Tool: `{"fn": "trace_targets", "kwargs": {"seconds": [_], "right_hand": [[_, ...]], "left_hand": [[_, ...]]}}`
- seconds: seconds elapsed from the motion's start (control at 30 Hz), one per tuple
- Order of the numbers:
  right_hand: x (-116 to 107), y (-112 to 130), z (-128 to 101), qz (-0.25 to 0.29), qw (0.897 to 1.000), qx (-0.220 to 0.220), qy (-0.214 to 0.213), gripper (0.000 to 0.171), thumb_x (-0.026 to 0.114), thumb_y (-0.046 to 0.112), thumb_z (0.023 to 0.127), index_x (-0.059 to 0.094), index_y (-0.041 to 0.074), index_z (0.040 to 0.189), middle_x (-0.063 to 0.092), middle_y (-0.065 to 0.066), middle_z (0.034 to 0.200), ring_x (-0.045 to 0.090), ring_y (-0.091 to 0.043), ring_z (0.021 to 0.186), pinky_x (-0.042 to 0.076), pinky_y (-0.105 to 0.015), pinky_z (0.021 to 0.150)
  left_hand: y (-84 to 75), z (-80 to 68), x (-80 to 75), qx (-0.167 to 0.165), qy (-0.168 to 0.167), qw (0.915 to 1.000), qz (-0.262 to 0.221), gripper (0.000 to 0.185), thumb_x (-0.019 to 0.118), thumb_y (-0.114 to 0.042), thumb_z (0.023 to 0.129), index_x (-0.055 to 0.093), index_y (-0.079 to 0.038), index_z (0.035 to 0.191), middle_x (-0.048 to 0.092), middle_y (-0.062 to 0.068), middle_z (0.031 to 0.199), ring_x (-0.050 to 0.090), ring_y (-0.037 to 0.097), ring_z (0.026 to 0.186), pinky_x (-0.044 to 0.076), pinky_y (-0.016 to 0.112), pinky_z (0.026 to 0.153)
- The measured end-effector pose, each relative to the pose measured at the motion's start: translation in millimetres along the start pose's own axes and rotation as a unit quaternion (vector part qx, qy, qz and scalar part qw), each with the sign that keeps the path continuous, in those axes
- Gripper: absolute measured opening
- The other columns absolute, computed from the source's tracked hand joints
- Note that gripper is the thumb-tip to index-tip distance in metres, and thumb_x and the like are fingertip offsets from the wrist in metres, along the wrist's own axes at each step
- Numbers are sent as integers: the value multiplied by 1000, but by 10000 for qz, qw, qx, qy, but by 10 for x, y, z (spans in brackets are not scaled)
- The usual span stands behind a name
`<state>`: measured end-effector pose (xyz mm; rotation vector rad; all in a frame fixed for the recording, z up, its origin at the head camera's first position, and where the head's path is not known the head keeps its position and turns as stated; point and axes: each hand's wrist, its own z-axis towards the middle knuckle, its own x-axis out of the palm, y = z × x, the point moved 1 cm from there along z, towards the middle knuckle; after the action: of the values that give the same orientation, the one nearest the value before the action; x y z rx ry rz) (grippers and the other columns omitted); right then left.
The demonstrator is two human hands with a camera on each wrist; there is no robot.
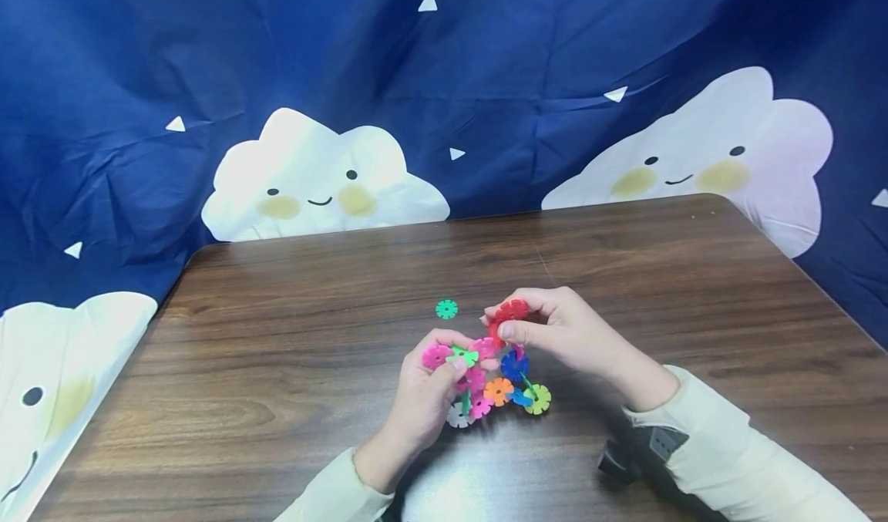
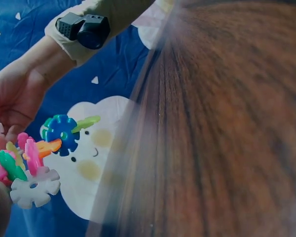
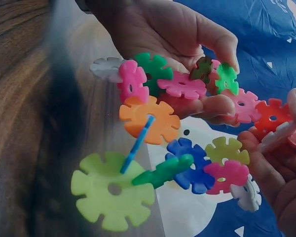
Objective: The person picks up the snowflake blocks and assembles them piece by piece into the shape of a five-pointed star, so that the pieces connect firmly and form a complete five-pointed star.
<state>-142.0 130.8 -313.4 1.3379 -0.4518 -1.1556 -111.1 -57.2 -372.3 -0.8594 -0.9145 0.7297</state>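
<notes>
Midway: snowflake-disc cluster held between both hands

Gripping first: left hand (image 1: 426, 395) curled round the pink and green end of the disc cluster (image 1: 496, 383), thumb and fingertips pinching a small green disc (image 3: 227, 78) in the right wrist view. Right hand (image 1: 562, 329) closed on a red disc (image 1: 512, 311) at the cluster's twelve o'clock edge, pressed, or nearly so, against its neighbours; hard to say from the head view whether seated in a slot yet.

Outward from the hands: cluster lifted just above the wooden table (image 1: 277, 368), near its six o'clock edge. Roughly a dozen discs already interlocked, among them an orange disc (image 3: 149, 119), a blue disc (image 3: 192, 164), a white disc (image 2: 34, 185) and a large lime disc (image 3: 112, 197). Judged well along, not finished: red piece apparently in the act of joining, and one loose green disc (image 1: 447, 309) lying apart at ten o'clock from the cluster.

Long axis running from the red disc at roughly eleven o'clock down to the lime disc at five o'clock, lime end pointing toward the wearer's right sleeve (image 1: 728, 445). Beyond the table, a blue cloud-print backdrop (image 1: 444, 82).
</notes>
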Motion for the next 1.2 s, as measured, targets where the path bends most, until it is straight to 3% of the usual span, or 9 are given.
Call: {"fn": "trace_targets", "kwargs": {"seconds": [0.27, 0.4, 0.53, 0.8, 0.93, 1.07, 1.13, 1.2], "right_hand": [[30, -3, 1, -91, 9999, -98, -62, 22, 67, 11, 84, 65, 0, 103, 69, -13, 98, 64, -22, 74, 56, -31, 63], [41, 11, 27, -168, 9997, 45, -145, 23, 68, 11, 84, 65, 0, 103, 69, -11, 97, 63, -21, 73, 55, -31, 63], [51, 51, 61, -208, 9993, 148, -273, 25, 68, 13, 83, 65, 0, 105, 69, -10, 97, 64, -18, 75, 55, -29, 65], [31, 103, 66, -359, 9980, 197, -475, 40, 67, 15, 85, 58, 2, 122, 65, -12, 113, 64, -12, 93, 54, -25, 77], [-3, 112, 47, -59, 9951, 56, -988, 41, 66, 9, 85, 56, 0, 124, 62, -13, 119, 63, -11, 101, 52, -22, 82], [-40, 60, 44, 334, 9853, -78, -1671, 42, 62, 3, 86, 52, -3, 126, 61, -14, 120, 61, -10, 106, 50, -20, 86], [-55, -7, 47, 321, 9872, -12, -1562, 46, 60, 7, 88, 47, -3, 131, 58, -18, 123, 58, -17, 111, 49, -22, 88], [-66, -94, 42, 268, 9942, 181, -1026, 54, 59, 21, 91, 40, -1, 136, 52, -24, 129, 54, -27, 117, 49, -28, 91]], "left_hand": [[-10, 14, -13, -125, -113, 9997, 200, 25, 44, 2, 86, 37, 22, 100, 71, -4, 82, 68, 11, 77, 49, 16, 57], [-24, 22, -25, -133, -59, 9999, -5, 13, 43, 3, 87, 47, 9, 98, 71, -2, 85, 68, 11, 80, 52, 18, 61], [-46, 44, -39, -102, -82, 9998, -175, 18, 43, 2, 88, 53, -9, 99, 70, -1, 86, 68, 11, 82, 54, 20, 65], [-111, 67, -50, -94, -232, 9990, -359, 24, 42, 2, 87, 56, -12, 98, 68, -1, 86, 67, 11, 81, 52, 20, 64], [-136, 74, -52, 125, -246, 9981, -557, 25, 39, 3, 88, 57, -11, 98, 67, 1, 89, 68, 12, 83, 53, 21, 65], [-160, 95, -73, 375, -236, 9962, -753, 27, 36, 4, 88, 56, -10, 99, 66, 2, 91, 68, 14, 84, 53, 21, 67], [-171, 104, -85, 396, -248, 9952, -864, 27, 35, 5, 89, 56, -10, 99, 66, 2, 92, 68, 14, 84, 53, 21, 68], [-181, 108, -93, 310, -323, 9941, -983, 27, 34, 3, 90, 56, -10, 99, 65, 2, 92, 68, 15, 84, 53, 22, 69]]}}
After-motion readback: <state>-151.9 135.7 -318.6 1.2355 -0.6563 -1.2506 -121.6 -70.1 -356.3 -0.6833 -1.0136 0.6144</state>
